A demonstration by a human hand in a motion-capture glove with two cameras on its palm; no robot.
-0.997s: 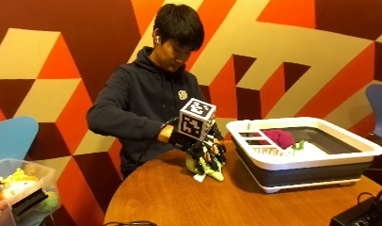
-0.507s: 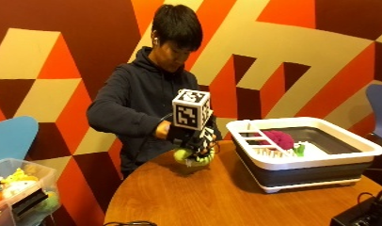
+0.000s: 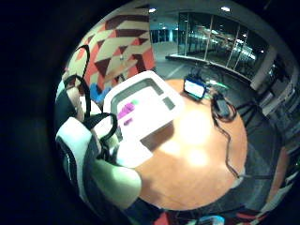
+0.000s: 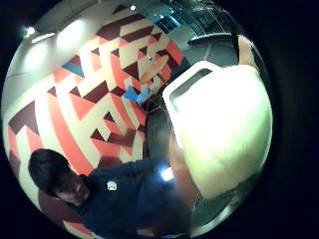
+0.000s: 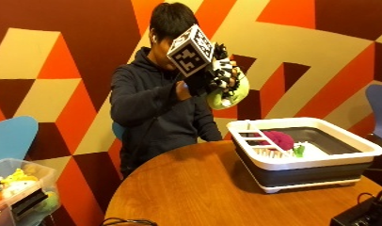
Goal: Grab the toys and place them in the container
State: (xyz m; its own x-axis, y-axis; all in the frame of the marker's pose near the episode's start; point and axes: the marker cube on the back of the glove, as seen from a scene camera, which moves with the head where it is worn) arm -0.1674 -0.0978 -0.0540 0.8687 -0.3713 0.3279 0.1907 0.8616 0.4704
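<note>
Toy [image 5: 232, 96], pale green and soft-looking, sits up at head height in the gloved right hand [image 5: 213, 75], fingers curled round it. It hangs above the table's near edge, short of the container [image 5: 360, 146] and well above it. In the thumb-side palm view the toy shows as a pale bulk filling much of the picture, with the container's white rim just behind.

Step in hand, as I judge it: carry across and drop in. To do it well, bring the hand sideways over the open basin, lower until the toy is inside the rim, then uncurl the fingers. Aim for the larger open compartment, not the slotted rack section at the near end, where a soft toy could snag or perch.

Already in the container: a magenta toy [image 5: 279, 139] by the rack, and a small green piece [image 5: 298, 150] beside it. Best to land clear of both.

Around: round wooden table [image 5: 197, 188]; dark device and cables [image 5: 363, 216] at its far edge, seen also in the little-finger palm view, off the carry path. Clear bin of assorted toys [image 5: 19, 186] stands apart, off the table, beside a blue chair [image 5: 9, 136]. Nothing blocks the way except the container's rim, which the toy must clear.
</note>
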